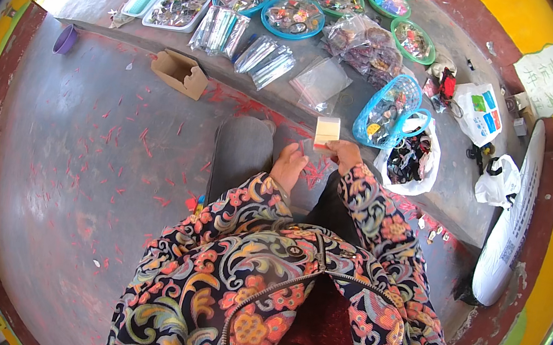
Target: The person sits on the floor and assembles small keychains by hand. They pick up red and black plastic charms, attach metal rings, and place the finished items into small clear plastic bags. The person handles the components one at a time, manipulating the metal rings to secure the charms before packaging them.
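My right hand (pixel 346 155) grips the lower right edge of a small flat packet (pixel 327 131), cream and white with a red strip along its bottom. My left hand (pixel 289 166) is just to the left, palm partly up; something thin and clear seems to be at its fingertips, but I cannot tell whether it is held. Red paper-like scraps (pixel 314 175) lie on the floor below and between the hands. Beyond them, clear plastic bags (pixel 321 81) lie on the raised concrete ledge, beside bundles of wrapped pens (pixel 266 61).
A blue plastic basket (pixel 388 111) and a white bag of dark items (pixel 433 167) stand right of my hands. An open cardboard box (pixel 169 74) is at the ledge's edge. Several round trays of small packets (pixel 290 35) stand farther back. A purple bowl (pixel 66 40) sits at the left.
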`<state>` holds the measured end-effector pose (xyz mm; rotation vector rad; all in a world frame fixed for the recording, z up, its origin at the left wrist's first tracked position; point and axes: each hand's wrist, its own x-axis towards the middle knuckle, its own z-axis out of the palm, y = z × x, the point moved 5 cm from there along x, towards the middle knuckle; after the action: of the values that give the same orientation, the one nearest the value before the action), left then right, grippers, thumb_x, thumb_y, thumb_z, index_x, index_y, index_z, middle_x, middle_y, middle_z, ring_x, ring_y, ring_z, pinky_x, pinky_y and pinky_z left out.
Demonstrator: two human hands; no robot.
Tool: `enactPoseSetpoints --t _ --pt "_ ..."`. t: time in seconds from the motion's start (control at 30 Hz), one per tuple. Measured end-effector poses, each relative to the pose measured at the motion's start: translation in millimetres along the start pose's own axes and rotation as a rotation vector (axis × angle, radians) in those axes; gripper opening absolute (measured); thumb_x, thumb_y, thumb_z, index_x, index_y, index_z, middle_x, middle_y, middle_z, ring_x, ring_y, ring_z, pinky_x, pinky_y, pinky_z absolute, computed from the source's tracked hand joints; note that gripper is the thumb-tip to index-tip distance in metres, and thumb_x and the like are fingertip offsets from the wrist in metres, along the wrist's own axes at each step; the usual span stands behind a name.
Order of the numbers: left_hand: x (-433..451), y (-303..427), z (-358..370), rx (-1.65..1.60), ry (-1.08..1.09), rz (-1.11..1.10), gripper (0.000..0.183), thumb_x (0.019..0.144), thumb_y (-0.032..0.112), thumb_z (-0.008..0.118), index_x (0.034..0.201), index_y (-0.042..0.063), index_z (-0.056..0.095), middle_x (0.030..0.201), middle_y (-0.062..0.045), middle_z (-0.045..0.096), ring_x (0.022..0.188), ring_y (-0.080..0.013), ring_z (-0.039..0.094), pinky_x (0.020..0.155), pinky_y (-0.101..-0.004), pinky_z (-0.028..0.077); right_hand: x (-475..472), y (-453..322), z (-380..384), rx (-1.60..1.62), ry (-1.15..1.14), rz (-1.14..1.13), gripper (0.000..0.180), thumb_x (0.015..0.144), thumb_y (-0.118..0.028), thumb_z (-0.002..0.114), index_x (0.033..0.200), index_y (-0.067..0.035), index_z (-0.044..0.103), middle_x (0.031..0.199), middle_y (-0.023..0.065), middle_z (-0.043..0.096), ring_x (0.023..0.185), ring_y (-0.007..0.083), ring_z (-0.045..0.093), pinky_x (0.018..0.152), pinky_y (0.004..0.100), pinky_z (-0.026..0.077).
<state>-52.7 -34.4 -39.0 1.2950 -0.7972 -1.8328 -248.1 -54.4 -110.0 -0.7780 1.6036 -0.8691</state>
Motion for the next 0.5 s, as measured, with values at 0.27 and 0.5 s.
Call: enactPoseSetpoints --t 0.27,0.5 --pt "-15.1 12.9 14.7 0.068 -0.142 -0.132 0.04 0.08 0.023 0.055 0.115 0.006 0.048 0.104 -0.003 0.053 0.088 -0.0114 0.048 0.074 -0.0262 0.039 66.1 6.0 -19.9 0.198 0.308 0.28 0.017 0.071 -0.018 0.064 0.079 -0.004 0.06 0.067 0.0043 0.054 0.055 0.0141 0.047 0.048 0.0265 0.039" --pt "-14.8 11.1 20.4 0.098 -0.232 -0.115 0.029 0.082 0.021 0.052 0.107 0.006 0.054 0.097 -0.001 0.056 0.088 -0.0097 0.05 0.074 -0.0253 0.038 43.4 4.3 -14.6 0.292 0.198 0.213 0.021 0.075 -0.022 0.061 0.087 -0.006 0.059 0.074 0.004 0.058 0.064 0.0137 0.051 0.054 0.0246 0.038"
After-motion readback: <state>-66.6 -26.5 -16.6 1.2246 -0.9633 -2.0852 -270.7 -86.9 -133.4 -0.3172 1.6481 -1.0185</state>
